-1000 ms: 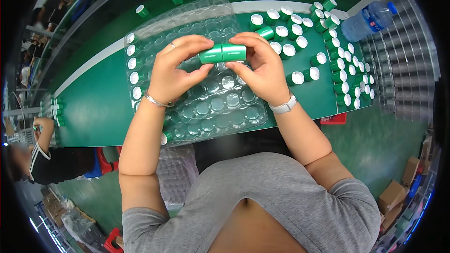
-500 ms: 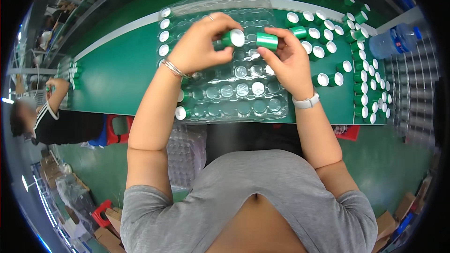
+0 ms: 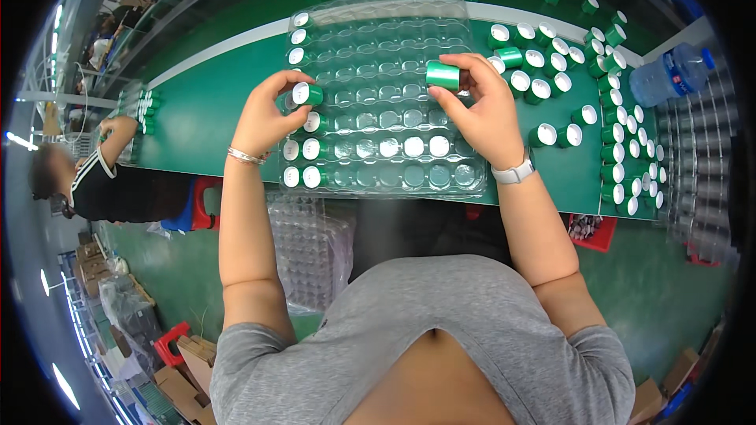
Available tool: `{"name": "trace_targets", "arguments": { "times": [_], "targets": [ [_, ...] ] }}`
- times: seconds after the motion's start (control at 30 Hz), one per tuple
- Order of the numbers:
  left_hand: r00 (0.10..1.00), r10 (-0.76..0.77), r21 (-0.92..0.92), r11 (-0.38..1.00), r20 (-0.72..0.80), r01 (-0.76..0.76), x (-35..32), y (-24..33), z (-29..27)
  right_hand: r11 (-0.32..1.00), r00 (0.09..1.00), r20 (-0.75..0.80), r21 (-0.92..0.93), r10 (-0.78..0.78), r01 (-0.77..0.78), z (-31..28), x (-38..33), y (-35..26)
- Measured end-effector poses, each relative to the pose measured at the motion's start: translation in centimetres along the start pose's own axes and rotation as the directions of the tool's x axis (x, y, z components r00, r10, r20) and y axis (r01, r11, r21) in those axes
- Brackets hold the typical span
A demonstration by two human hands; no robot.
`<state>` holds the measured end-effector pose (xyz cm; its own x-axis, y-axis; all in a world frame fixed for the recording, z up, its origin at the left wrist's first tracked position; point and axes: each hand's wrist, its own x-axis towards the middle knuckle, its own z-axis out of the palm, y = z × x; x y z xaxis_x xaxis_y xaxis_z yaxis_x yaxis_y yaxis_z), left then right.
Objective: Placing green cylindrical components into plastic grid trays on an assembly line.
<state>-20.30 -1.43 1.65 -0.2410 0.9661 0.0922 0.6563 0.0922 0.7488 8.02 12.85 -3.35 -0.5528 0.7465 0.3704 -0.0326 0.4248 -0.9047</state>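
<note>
A clear plastic tray point(image 3: 370, 120) with rows of round pockets lies on the green tabletop in front of me. Several green cylinders with white ends, one of them a near cylinder point(image 3: 313, 176), stand along its left side. My left hand point(image 3: 268, 116) pinches a green cylinder point(image 3: 308, 94) at the tray's left edge, its white end facing left. Over the tray's right part, my right hand point(image 3: 486, 106) grips another green cylinder point(image 3: 442, 75) lying sideways between thumb and fingers. Whether the left cylinder rests in a pocket is hard to tell.
Many loose green cylinders point(image 3: 538, 91) crowd the table on the right. Behind them is a large clear water bottle point(image 3: 669, 73) with a blue cap. Several more stand beyond the tray. A co-worker point(image 3: 118, 177) sits at the far left. Stacked trays point(image 3: 311, 252) lie below the table edge.
My left hand has moved left and nearer, carrying its cylinder from mid-tray to the tray's left edge. The right hand keeps its cylinder almost in place. The view has shifted slightly.
</note>
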Motion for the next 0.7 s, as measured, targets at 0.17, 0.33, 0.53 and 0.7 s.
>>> {"name": "trace_targets", "arguments": {
  "times": [0.17,0.33,0.53,0.7],
  "targets": [
    [1.0,-0.005,0.118,0.993,-0.019,0.007,0.0,-0.8,0.2,0.998,1.0,-0.003,-0.052,-0.024,0.023,-0.3,0.2,0.1],
    [0.997,0.051,0.173,0.983,0.058,-0.06,-0.4,-1.7,-0.4,0.991,0.998,0.041,-0.128,0.043,-0.038,0.0,1.1,-1.6],
    [0.95,0.155,-0.281,0.931,-0.27,-0.231,-0.8,-5.0,1.5,0.96,0.951,0.269,-0.187,-0.153,0.207,5.1,5.1,-4.3],
    [0.859,-0.081,-0.543,0.803,-0.506,-0.244,-1.3,-10.2,2.1,0.885,0.866,0.439,-0.27,-0.238,0.38,12.0,8.7,-2.0]
  ]
}}
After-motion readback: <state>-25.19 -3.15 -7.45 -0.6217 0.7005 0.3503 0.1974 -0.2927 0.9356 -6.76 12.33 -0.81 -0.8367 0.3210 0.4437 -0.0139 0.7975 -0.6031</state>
